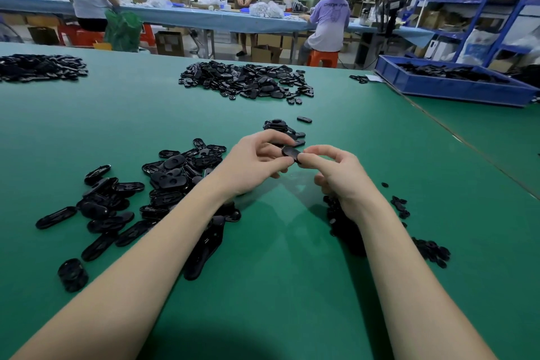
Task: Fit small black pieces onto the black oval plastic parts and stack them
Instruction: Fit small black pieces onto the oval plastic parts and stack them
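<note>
Over the middle of the green table [263, 286] both hands hold one black oval plastic part [290, 152]. My left hand [254, 162] pinches its left end between thumb and fingers. My right hand [336, 172] pinches its right end with curled fingers. A loose pile of black oval parts [163, 181] lies to the left of my left forearm. Small black pieces [431, 251] lie scattered to the right, partly hidden under my right wrist. A short stack of oval parts [277, 126] sits just beyond my hands.
A bigger heap of oval parts [248, 80] lies farther back, and another heap [41, 67] at the far left. A blue tray [450, 86] with black parts stands at the back right. A short round stack [73, 275] sits near left. People work at a far table.
</note>
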Action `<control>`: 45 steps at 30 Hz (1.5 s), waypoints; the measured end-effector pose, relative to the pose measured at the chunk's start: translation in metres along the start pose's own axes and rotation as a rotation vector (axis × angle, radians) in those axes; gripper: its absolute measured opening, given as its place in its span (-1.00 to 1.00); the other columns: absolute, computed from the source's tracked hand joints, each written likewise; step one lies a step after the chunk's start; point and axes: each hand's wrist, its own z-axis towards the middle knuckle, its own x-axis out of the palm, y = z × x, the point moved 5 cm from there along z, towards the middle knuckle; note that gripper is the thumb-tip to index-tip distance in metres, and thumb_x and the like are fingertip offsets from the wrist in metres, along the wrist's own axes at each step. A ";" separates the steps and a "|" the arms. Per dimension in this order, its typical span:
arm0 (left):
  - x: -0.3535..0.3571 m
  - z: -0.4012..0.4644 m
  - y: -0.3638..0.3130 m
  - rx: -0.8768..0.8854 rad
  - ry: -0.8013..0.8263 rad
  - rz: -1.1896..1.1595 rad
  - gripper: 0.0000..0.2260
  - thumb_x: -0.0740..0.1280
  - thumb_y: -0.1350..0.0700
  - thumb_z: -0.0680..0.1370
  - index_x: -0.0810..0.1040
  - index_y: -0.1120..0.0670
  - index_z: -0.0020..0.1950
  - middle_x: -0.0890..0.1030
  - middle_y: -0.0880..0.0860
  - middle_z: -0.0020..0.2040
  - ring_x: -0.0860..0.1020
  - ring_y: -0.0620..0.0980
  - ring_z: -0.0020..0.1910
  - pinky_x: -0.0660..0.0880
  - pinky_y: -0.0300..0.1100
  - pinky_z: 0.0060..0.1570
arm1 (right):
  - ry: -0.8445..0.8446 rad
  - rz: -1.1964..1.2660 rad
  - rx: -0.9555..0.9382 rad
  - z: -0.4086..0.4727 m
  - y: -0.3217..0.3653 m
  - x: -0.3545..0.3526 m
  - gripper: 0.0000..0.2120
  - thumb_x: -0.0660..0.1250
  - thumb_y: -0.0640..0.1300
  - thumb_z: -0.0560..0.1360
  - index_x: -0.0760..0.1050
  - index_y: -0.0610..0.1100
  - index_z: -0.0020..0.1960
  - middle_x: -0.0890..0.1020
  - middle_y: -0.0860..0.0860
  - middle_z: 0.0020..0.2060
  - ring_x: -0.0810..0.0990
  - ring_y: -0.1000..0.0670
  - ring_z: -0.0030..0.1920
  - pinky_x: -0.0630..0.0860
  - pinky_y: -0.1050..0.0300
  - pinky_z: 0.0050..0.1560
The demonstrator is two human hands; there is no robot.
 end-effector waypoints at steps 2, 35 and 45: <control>-0.008 0.001 0.000 0.042 -0.001 0.135 -0.82 0.47 0.17 0.54 0.64 0.00 0.12 0.72 -0.06 -0.17 0.61 -0.09 -0.19 0.58 -0.20 -0.08 | -0.016 0.034 0.006 0.001 0.000 0.001 -0.90 0.53 -0.06 0.47 0.65 -0.02 -0.06 0.75 0.06 -0.21 0.36 0.09 -0.48 0.28 0.31 -0.50; -0.040 0.063 0.034 -0.334 -0.333 0.171 -0.89 0.45 -0.04 0.51 0.64 -0.05 -0.03 0.61 0.04 -0.13 0.50 -0.04 -0.24 0.39 -0.24 -0.27 | -0.079 -0.820 -0.165 -0.001 -0.015 0.046 -0.92 0.36 0.07 0.47 0.61 0.13 -0.07 0.63 0.27 -0.26 0.60 0.10 -0.08 0.43 0.16 -0.14; -0.052 0.002 0.032 -0.377 -0.245 0.099 -0.88 0.43 -0.07 0.52 0.69 -0.05 -0.09 0.66 -0.16 -0.29 0.51 -0.19 -0.44 0.39 -0.30 -0.41 | 0.071 -0.970 -0.403 -0.012 -0.006 0.068 -0.83 0.38 0.20 0.56 0.65 0.28 0.12 0.54 0.17 -0.04 0.59 0.01 0.03 0.40 0.10 -0.07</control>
